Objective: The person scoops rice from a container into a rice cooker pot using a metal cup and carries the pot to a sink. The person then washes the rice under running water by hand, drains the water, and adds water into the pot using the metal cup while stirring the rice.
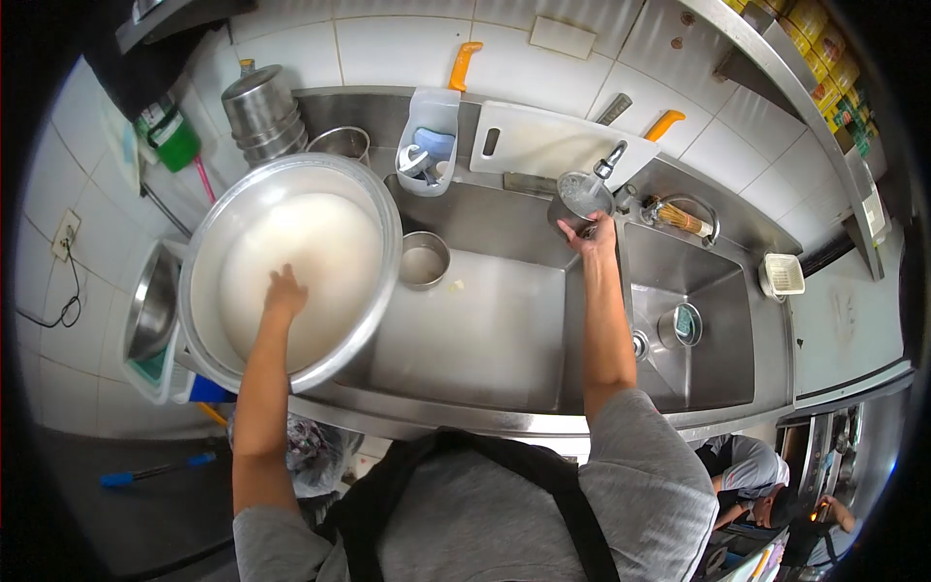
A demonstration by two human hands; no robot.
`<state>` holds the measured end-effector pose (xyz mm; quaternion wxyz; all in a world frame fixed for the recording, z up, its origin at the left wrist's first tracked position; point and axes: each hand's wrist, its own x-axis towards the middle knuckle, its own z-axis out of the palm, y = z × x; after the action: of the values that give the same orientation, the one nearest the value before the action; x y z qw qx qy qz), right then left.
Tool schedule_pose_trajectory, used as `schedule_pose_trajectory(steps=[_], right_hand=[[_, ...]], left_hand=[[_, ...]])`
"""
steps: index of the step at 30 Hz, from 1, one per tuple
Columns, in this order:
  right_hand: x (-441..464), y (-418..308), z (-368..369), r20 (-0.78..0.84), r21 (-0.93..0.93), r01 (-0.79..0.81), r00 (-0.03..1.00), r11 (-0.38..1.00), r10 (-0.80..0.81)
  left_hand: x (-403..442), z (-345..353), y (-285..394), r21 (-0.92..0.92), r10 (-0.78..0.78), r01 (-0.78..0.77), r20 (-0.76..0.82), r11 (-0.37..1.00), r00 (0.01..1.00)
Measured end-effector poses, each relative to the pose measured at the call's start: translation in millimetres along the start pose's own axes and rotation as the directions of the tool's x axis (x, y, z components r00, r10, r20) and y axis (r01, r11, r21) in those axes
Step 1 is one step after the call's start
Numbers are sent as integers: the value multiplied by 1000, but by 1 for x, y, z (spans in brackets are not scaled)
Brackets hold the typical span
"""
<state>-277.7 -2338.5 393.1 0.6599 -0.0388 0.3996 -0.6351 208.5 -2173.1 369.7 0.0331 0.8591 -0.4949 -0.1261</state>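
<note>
My left hand (285, 293) dips into cloudy whitish liquid (325, 238) inside a large metal basin (389, 228) at the left; its fingers are spread and partly under the surface. At the faucet (611, 160), my right hand (589, 236) grips a metal pot (565, 209) by its near side, and water shows in the pot below the spout. A small round metal bowl (425, 260) stands in the wide sink (475, 330), whose bottom is covered by cloudy water.
A white cutting board (543, 141) leans on the back wall beside a plastic caddy (427, 107) with a blue sponge. The right sink (713, 359) holds a small metal cup (680, 326). Stacked pots (264, 114) stand behind the basin. Two people (752, 475) are at lower right.
</note>
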Motion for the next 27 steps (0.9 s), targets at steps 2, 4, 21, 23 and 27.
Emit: schedule_pose_trajectory(steps=[2,4,21,23,27], right_hand=[[6,2,-5,-24,-12,12,1000,1000,-12],[5,5,-7,0,-4,-21,1000,1000,21],[-100,84,105,358,-424,-3,918,906,170],[-123,110,123,441,-480,114,888,870,127],[-145,160,151,626,-417,472,769,777,-132]], left_hand=[[5,6,-5,64,47,-62,210,996,976],[0,-1,0,53,51,-70,310,996,949],[-44,-31,31,-195,370,-339,155,920,916],[-57,-36,30,-177,252,-224,156,958,955],[-34,21,9,-321,164,-165,-30,932,986]])
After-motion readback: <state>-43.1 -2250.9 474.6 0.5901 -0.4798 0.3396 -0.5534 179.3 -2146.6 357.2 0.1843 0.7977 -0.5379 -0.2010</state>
